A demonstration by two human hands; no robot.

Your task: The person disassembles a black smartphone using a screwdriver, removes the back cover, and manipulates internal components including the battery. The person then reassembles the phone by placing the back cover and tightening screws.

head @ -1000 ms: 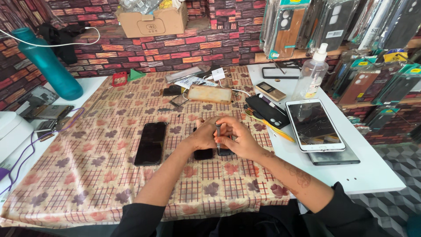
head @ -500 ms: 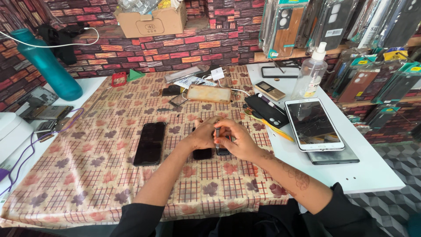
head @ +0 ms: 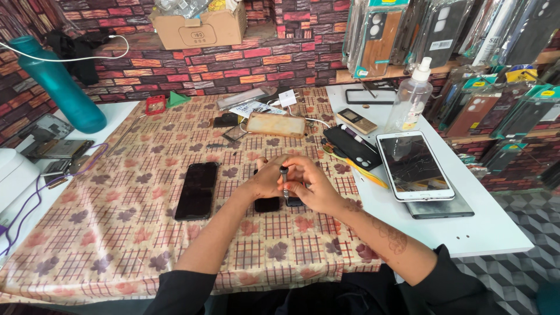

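Grip: right hand (head: pixel 309 186) pinches a small dark screwdriver (head: pixel 284 178) upright, tip down on a small dark phone (head: pixel 274 203); fingers closed round the shaft.
Left hand: left hand (head: pixel 265 182) curled beside the tool, fingertips at the phone's top edge; can't tell if it clamps the phone or just steadies it.
Phone: lies flat on the checked tablecloth (head: pixel 116 233), right under both hands, mostly covered.
Left of grip: black smartphone (head: pixel 197 190), screen up, apart from the hands.
Right of grip: white tablet (head: pixel 415 165) w/ cracked glass, stacked on a grey slab; black phone case (head: pixel 352 146) just beyond, yellow strip alongside it.
Beyond grip: tan phone case (head: pixel 276 124); small keypad phone (head: pixel 356 121); clear spray bottle (head: pixel 410 99), white cap.
Packages: hanging case packs (head: pixel 408 35) far right-beyond, clear sleeves w/ teal or yellow header cards, black and brown cases inside; more run down the right edge.
Box: brown cardboard box (head: pixel 201 26) on the ledge far beyond, a small dark printed mark on its front.
Far left: teal bottle (head: pixel 58 84); red square bit (head: pixel 154 105) and green triangle near the wall.
Vs earlier: hands, tool, phone in the same spot as 0.5 s ago; no visible shift on the table.
Hidden: screwdriver tip and its contact point covered by fingers; box contents cut off at top; print on packs too small to make out.
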